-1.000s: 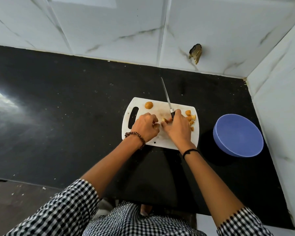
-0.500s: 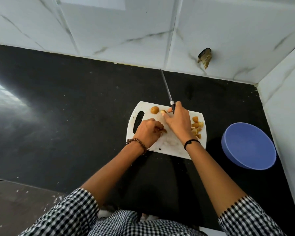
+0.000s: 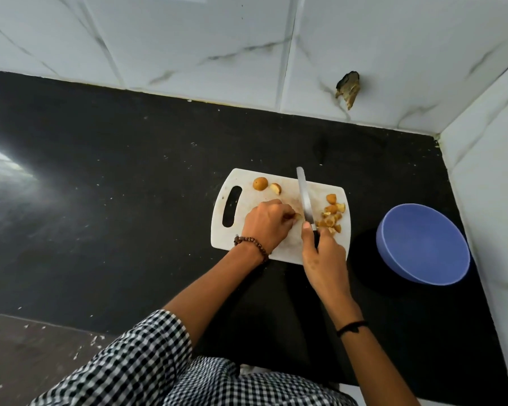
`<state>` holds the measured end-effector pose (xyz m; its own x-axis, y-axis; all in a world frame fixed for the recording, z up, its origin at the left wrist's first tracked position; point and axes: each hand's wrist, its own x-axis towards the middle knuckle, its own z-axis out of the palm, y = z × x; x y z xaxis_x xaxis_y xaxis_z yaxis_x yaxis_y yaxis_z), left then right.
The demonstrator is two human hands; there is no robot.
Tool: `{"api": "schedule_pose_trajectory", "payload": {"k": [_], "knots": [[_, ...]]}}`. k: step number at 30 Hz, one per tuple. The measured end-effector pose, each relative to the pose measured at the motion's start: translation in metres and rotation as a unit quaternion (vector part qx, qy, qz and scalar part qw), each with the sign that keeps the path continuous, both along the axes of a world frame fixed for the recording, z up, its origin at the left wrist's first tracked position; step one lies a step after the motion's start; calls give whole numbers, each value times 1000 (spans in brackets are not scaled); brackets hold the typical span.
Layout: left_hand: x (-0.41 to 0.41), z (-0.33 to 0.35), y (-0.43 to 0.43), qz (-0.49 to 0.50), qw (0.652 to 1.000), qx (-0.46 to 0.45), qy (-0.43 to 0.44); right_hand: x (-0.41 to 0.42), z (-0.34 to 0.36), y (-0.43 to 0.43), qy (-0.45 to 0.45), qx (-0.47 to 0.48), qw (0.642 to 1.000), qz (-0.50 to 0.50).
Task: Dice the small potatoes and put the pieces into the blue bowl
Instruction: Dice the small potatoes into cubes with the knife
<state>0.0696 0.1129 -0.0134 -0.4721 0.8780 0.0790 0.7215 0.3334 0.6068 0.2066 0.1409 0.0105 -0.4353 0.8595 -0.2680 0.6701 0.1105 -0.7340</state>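
On the white cutting board (image 3: 279,247), the left hand (image 3: 266,227) is curled with its fingertips pinched down on a potato piece (image 3: 298,216), which shows only as a pale sliver at the fingertips. The right hand (image 3: 324,253) is wrapped closed around the dark handle of a knife (image 3: 305,200), thumb lying along the top; the blade runs away from the person and sits just to the right of the pinched piece. A heap of diced pieces (image 3: 332,216) lies near the board's right edge. A whole small potato (image 3: 260,183) and a cut chunk (image 3: 275,188) rest at the far edge. The blue bowl (image 3: 423,244) stands on the black counter (image 3: 115,200), right of the board and apart from it.
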Motion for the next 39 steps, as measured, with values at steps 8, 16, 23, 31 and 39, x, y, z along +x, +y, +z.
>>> {"api": "schedule_pose_trajectory", "payload": {"k": [8, 16, 23, 31, 39], "knots": [[-1, -1, -6, -33, 998, -18, 46, 9, -7, -22, -81, 27, 995, 46], [-3, -3, -3, -64, 996, -19, 66, 9, -10, -24, -154, 55, 984, 73], [-9, -2, -3, -86, 995, -2, 52, -2, -7, -23, -166, 40, 981, 94], [-8, -5, -4, -83, 996, 10, 44, -17, -4, -11, -164, 17, 982, 92], [-6, -7, -3, -61, 998, -4, 33, -26, 3, -12, -203, 20, 975, 92]]}}
